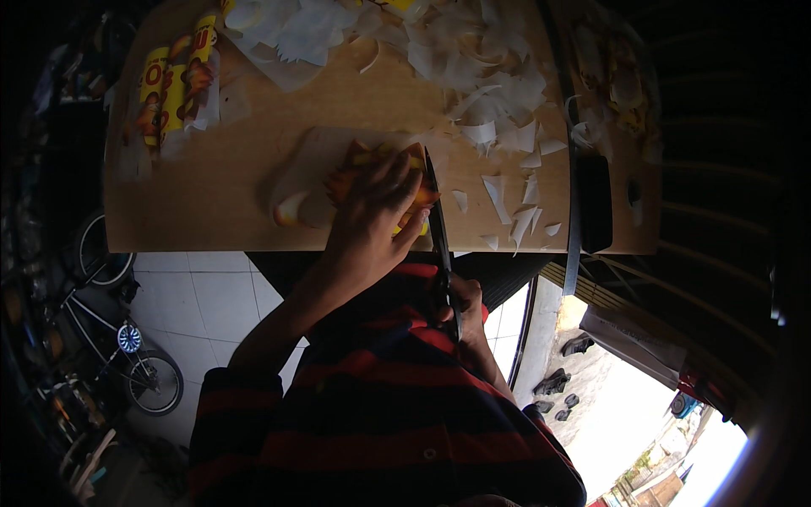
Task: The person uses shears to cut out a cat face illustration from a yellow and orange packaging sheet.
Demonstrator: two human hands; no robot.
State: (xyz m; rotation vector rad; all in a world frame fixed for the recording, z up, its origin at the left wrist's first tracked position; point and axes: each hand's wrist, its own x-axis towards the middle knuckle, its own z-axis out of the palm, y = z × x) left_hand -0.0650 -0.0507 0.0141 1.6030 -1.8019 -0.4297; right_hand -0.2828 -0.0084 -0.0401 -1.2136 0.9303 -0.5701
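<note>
My left hand [372, 215] grips a printed orange-and-yellow cutout [422, 165] near the front of the table. Fingers lie over the cutout and hide much of it; its jagged edges show around them. In my right hand [465, 300], below the table's front edge, is a pair of long dark scissors [439, 232]. The blades point away from me, along the cutout's right edge. Whether the blades are apart is too dark to tell. A pale sheet [312, 165] lies beneath and left of the cutout.
White paper scraps [498, 101] litter the right and far side of the wooden table [279, 97]. Yellow printed strips [173, 93] lie at the far left. A black phone-like object [595, 203] rests near the right edge. A bicycle [127, 338] stands on the tiled floor at left.
</note>
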